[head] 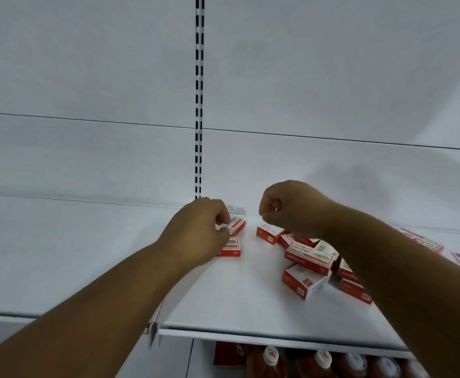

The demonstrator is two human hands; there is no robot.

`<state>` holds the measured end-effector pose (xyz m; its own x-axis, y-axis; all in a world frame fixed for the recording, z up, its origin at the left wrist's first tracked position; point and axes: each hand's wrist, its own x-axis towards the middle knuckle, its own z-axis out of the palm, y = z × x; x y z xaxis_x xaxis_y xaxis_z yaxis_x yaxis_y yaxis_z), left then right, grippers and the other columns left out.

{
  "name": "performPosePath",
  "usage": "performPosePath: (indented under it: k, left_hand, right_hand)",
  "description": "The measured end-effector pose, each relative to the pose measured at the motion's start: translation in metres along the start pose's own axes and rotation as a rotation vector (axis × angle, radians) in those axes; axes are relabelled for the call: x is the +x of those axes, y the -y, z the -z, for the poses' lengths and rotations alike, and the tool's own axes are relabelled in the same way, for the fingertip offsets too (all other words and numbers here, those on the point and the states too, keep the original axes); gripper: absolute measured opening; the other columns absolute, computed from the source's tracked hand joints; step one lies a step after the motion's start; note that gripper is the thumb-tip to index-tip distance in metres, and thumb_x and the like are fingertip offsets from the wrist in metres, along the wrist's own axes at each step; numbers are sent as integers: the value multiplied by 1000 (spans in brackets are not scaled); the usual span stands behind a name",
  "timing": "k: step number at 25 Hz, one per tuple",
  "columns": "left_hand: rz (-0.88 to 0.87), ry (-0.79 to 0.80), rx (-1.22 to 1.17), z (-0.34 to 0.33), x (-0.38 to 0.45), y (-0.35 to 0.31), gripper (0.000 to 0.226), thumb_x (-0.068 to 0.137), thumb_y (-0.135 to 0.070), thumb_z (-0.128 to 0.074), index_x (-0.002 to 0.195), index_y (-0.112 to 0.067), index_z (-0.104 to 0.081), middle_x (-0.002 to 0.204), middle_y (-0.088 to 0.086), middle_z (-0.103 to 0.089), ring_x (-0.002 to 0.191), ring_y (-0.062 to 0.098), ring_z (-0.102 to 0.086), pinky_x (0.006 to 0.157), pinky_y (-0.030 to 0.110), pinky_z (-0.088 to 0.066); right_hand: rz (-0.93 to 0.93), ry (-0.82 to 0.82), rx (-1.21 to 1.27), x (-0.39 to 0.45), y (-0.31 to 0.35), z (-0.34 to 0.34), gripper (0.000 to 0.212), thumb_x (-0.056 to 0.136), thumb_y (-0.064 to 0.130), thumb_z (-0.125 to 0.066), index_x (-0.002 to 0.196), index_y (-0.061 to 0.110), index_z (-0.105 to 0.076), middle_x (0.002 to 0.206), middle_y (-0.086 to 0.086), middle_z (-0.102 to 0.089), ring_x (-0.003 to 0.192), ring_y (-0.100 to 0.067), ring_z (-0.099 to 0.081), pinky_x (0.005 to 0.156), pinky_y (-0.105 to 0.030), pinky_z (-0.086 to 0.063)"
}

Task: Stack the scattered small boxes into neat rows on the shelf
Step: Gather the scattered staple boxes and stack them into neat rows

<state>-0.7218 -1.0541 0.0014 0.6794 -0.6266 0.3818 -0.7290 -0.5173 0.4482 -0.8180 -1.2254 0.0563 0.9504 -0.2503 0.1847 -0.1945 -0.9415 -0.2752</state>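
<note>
- At six o'clock, under the shelf (223,309) edge, a lower tier shows bottles (324,362) and a red pack (228,353); they are cut off by the frame and their labels cannot be read.
- At four o'clock the loose pile (309,257) of red-and-white small boxes lies tumbled and overlapping, some tilted; the right forearm hides part of it, so no count is possible. This bulk is still to be sorted.
- Toward the centre, at about eight o'clock from the pile, the front box (230,248) lies flat just before the back box (237,225); this looks like the first row barely begun.
- The left hand (198,233) pinches the back box's near end, its grip curled tight around it.
- The right hand (288,208) hovers above the pile's far end, fingers curled in; I cannot tell whether they hold anything.
- At three o'clock more boxes (422,241) trail off behind the arm.
</note>
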Motion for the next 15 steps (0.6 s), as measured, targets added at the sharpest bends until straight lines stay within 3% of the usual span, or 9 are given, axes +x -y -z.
performPosePath:
  k: [3,7,12,15]
  left_hand:
    - [-68,170,-122,-2,-10,-37,5,85,-37,-68,84,-32,-66,82,-18,-62,72,1,-57,62,16,-43]
    - [-187,307,-81,-25,-19,-74,30,83,-55,-65,104,-35,-58,100,-15,-59,79,3,-54,68,25,-44]
    - [-173,299,-30,-42,1,-81,34,94,-39,-58,126,-29,-52,123,-6,-56,103,14,-55,85,29,-46]
    - [-123,405,-141,-49,9,-81,39,93,-34,-60,130,-34,-51,119,-10,-61,100,11,-59,88,32,-51]
  right_hand:
    - [-41,88,111,-29,-25,23,7,84,16,-71,83,24,-72,73,12,-69,68,-1,-63,61,-17,-49]
    - [-50,119,127,-60,-47,25,14,82,20,-74,76,32,-69,73,15,-68,67,2,-62,58,-13,-45]
    - [-24,97,-11,-75,-56,13,14,82,43,-72,88,36,-61,85,19,-58,80,-1,-56,62,-15,-39]
    - [5,130,-91,-78,-62,8,25,79,45,-72,98,35,-59,91,17,-56,84,-4,-56,70,-22,-46]
